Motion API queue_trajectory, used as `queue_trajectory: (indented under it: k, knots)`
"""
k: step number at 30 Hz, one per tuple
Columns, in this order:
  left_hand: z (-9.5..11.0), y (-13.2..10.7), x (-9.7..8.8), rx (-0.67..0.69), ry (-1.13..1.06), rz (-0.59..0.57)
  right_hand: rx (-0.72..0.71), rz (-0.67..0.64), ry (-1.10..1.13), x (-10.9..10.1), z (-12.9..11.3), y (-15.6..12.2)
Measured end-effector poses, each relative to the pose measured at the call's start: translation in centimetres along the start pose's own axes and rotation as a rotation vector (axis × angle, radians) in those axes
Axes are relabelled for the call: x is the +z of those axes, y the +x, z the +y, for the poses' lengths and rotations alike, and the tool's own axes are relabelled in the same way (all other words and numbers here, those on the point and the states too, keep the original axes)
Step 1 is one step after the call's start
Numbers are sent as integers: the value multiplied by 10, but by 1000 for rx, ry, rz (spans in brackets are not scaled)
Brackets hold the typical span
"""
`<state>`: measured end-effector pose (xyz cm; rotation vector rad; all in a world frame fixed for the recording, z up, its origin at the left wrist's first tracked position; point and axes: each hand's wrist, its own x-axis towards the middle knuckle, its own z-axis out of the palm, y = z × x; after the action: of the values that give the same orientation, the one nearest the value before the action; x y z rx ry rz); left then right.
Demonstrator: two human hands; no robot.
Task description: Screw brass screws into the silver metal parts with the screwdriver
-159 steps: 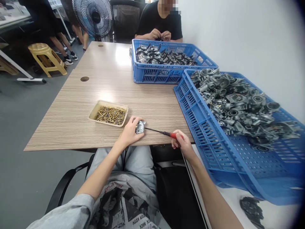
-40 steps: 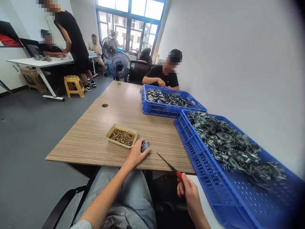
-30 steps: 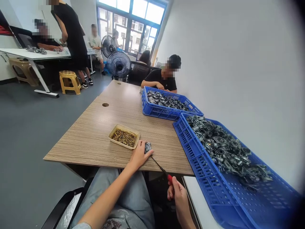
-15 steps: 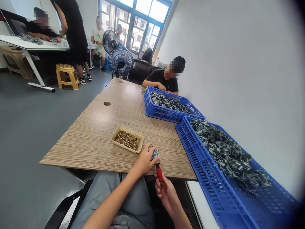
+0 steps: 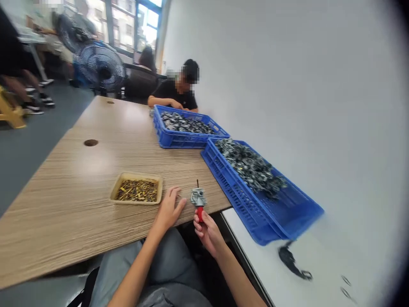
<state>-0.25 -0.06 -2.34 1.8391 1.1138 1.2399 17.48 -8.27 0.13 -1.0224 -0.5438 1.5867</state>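
Note:
My right hand (image 5: 208,234) is shut around a red-handled screwdriver (image 5: 200,214) at the table's near edge. A small die-cast metal part (image 5: 198,198) sits on the screwdriver's shaft, and the thin tip sticks out above it. My left hand (image 5: 168,211) rests just left of that part with its fingers spread, holding nothing. Its fingertips are close to a beige tray of brass-coloured screws (image 5: 136,189).
Two blue plastic crates of grey metal castings (image 5: 185,143) (image 5: 255,192) stand to the right and far along the wooden table (image 5: 76,170). A co-worker (image 5: 174,87) sits beyond them. Lower right is a white surface (image 5: 287,273) with dark marks.
The view has swung and tilted, moving the table left. My left hand has let go of the metal part, which now stands on the screwdriver held upright in my right hand.

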Motion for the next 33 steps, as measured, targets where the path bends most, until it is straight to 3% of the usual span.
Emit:
queue_trajectory:
  k: [4,8,14,17,19,23,28,31,33]
  knots:
    - [-9,6,1,24,52,-32,-186,94,34,-18,-46,-8]
    - [-15,9,1,44,88,-49,-398,268,-13,-51,-101,-41]
    - [-25,7,4,116,197,-89,-651,564,-138,-116,-160,-116]
    - [-30,7,5,129,240,-124,-751,786,-151,-158,-178,-148]
    - [-32,8,6,131,253,-134,-761,1037,-138,-187,-184,-166]
    - [-35,7,7,150,262,-121,-726,1329,-102,-237,-180,-196]
    - [-39,6,10,161,259,-117,-608,1685,-91,-284,-163,-227]
    - [-40,7,10,178,252,-111,-514,1784,-128,-303,-161,-246]
    - [-40,7,10,186,253,-102,-455,1735,-200,-311,-161,-259]
